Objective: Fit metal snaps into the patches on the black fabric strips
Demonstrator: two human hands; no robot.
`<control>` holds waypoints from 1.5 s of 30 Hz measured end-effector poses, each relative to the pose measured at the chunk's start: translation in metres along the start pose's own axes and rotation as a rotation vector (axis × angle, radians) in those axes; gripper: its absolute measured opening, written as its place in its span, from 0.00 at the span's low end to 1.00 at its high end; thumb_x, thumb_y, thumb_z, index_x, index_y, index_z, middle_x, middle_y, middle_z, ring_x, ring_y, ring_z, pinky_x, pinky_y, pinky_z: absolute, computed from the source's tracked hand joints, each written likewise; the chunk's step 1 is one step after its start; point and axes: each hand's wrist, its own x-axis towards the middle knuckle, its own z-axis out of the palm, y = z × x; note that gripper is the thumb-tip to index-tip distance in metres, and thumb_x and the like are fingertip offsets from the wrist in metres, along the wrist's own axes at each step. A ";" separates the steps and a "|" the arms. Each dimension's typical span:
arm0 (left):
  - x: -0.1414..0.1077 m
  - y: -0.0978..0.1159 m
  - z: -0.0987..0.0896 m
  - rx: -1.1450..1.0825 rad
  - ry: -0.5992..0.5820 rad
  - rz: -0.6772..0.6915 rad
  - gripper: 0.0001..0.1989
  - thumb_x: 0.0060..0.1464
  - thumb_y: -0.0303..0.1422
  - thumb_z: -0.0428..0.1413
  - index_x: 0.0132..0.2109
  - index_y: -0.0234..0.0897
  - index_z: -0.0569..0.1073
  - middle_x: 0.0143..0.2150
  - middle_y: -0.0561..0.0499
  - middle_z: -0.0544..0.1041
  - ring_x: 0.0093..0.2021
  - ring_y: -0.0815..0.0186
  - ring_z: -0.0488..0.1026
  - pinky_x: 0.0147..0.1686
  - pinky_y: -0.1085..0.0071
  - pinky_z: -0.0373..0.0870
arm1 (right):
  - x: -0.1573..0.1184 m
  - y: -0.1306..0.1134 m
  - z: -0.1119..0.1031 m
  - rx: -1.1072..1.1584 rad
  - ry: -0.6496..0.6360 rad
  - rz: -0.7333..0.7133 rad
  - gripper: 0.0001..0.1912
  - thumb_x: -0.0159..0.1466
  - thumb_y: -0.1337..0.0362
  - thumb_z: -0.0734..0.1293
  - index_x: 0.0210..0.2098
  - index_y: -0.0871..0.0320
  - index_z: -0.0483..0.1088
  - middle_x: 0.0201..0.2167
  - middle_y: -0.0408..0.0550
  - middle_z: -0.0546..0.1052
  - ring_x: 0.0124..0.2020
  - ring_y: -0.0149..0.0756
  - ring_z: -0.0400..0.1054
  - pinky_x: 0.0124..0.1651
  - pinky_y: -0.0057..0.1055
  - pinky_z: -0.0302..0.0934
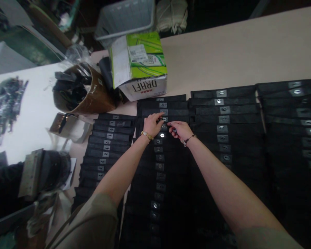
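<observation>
Rows of overlapping black fabric pieces (173, 162) lie before me, each with a small greyish label patch near its middle. In the second column from the left, my left hand (152, 125) rests on the upper pieces, thumb and forefinger apart beside a label (164, 119). Just to its right, my right hand (181, 130) is closed, forefinger and thumb pointing at the same row of labels. Something small and dark shows in its curled fingers, too unclear to name. Below the hands, one label (162, 135) shines brightly.
Beyond the columns stands a green and white carton (145, 65). Left of it are a brown container (98, 91) of dark scraps and a small open box (79, 129). A grey plastic crate (126, 17) and a white cloth bundle (172, 15) sit past the table edge.
</observation>
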 end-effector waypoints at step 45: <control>0.016 0.012 0.000 0.010 0.012 0.041 0.08 0.63 0.36 0.56 0.45 0.43 0.79 0.47 0.50 0.80 0.50 0.60 0.71 0.51 0.62 0.66 | -0.003 -0.002 -0.006 0.089 -0.055 0.040 0.06 0.64 0.65 0.65 0.35 0.63 0.72 0.13 0.37 0.65 0.11 0.22 0.52 0.13 0.19 0.40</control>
